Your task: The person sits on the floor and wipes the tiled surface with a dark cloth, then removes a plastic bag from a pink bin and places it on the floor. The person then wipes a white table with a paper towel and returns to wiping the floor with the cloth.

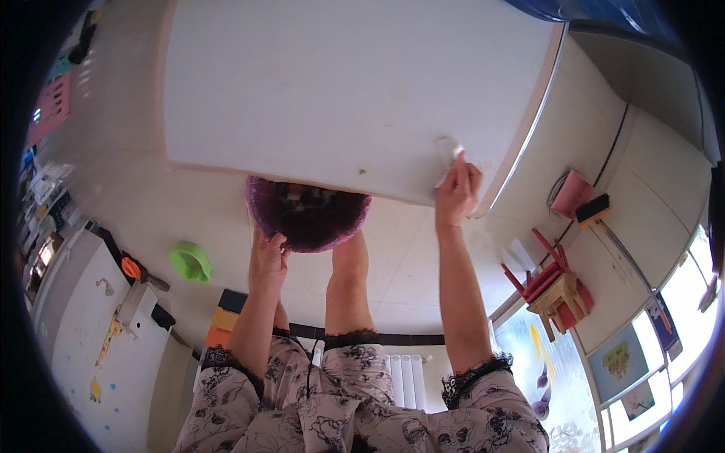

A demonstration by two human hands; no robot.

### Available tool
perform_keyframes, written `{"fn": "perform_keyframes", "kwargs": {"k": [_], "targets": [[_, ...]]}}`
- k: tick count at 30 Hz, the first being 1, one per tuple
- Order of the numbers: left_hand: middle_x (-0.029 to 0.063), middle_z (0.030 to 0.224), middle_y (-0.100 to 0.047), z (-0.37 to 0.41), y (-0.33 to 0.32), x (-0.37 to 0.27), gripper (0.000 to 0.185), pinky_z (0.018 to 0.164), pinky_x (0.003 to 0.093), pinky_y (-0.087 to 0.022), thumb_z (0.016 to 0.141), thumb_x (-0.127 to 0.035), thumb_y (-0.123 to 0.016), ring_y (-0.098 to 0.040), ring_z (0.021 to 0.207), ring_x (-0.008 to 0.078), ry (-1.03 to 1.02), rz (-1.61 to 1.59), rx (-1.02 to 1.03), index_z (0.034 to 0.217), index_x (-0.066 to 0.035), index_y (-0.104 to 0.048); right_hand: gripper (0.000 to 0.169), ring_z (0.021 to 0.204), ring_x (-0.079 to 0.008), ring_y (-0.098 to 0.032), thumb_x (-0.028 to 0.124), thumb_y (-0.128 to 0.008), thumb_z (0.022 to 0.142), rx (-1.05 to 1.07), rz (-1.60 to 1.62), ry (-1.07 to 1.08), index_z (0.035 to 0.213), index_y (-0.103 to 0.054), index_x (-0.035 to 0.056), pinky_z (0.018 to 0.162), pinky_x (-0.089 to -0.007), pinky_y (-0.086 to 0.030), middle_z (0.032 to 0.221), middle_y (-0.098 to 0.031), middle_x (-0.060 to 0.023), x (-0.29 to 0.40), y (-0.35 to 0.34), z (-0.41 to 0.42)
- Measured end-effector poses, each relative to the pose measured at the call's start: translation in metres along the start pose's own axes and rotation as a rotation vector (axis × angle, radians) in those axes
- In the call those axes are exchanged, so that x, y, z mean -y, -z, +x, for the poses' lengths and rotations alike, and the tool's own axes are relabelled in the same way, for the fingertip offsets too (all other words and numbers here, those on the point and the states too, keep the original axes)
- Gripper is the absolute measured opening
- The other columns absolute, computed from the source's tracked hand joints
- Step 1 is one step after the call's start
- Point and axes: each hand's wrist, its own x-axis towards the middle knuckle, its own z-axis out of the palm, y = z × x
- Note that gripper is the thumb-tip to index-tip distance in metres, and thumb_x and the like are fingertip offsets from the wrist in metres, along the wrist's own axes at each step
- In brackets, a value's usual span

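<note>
My right hand (459, 192) presses a crumpled white tissue or cloth (450, 147) against the white tabletop (340, 85), near its front right corner. To the left of that hand, a small dark crumb (362, 171) lies close to the table's front edge. My left hand (273, 255) grips the rim of a round container with a purple lining (357, 226), in front of my legs. The far side of the container is hidden beneath the table edge. Dark contents show inside, too shadowed to make out.
A green plastic basin (190, 261) lies on the floor at left. To the right are red chairs and a small wooden stool (555, 294), a long-handled broom (593, 209) and a pink dustpan (571, 194). Something shiny and blue (600, 12) overhangs the far right corner.
</note>
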Motion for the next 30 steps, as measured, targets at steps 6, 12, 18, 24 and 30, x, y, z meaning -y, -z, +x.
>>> {"fn": "perform_keyframes", "kwargs": {"k": [6,12,18,24,30], "targets": [[-0.0046,0.082,-0.054,-0.005,-0.009,0.004,0.038,0.043,0.0158,-0.041,0.073,0.0,-0.057,-0.05,0.065,0.0049,-0.004,-0.012,0.035,0.105,-0.018,-0.054,0.045,0.081,-0.0199,-0.058,-0.006,-0.06,0.072,0.197,0.277,0.181,0.114,-0.062,0.0109,0.066,-0.0293,-0.051,0.093,-0.059,-0.0044,0.093,-0.032,-0.041],[-0.0045,0.085,-0.052,-0.012,-0.018,-0.004,0.045,0.042,0.0152,-0.037,0.073,-0.002,-0.056,-0.048,0.064,0.0035,0.035,0.058,0.08,0.115,-0.019,-0.051,0.03,0.089,-0.0248,-0.059,-0.002,-0.054,0.074,0.675,0.534,0.437,0.101,-0.064,0.0072,0.074,-0.0357,-0.051,0.094,-0.059,-0.0069,0.145,-0.063,-0.086],[-0.0059,0.087,-0.049,-0.013,-0.008,0.005,0.047,0.052,0.0182,-0.041,0.072,-0.003,-0.056,-0.046,0.07,0.0047,0.023,0.021,0.04,0.115,-0.021,-0.051,0.02,0.094,-0.0196,-0.056,0.0,-0.048,0.086,0.402,0.769,-0.204,0.104,-0.057,0.0034,0.082,-0.0335,-0.048,0.098,-0.057,-0.0067,0.09,-0.043,0.003],[-0.008,0.116,-0.043,0.003,0.021,0.018,0.07,0.074,0.0252,-0.04,0.072,-0.001,-0.055,-0.044,0.096,0.0094,0.094,0.093,0.109,0.131,-0.033,-0.036,0.018,0.081,-0.0274,-0.06,0.014,-0.057,0.085,-0.274,-0.108,-0.051,0.098,-0.068,0.0071,0.07,-0.0366,-0.048,0.084,-0.059,-0.0103,-0.058,-0.019,0.174],[-0.0052,0.089,-0.053,-0.02,0.008,0.025,0.045,0.051,0.0164,-0.044,0.07,-0.003,-0.058,-0.049,0.068,0.0055,0.012,0.082,0.0,0.111,-0.023,-0.054,0.02,0.081,-0.0253,-0.06,0.014,-0.057,0.086,-0.209,-0.042,0.084,0.103,-0.067,0.0122,0.066,-0.036,-0.05,0.093,-0.059,-0.0069,-0.01,-0.062,0.217]]}}
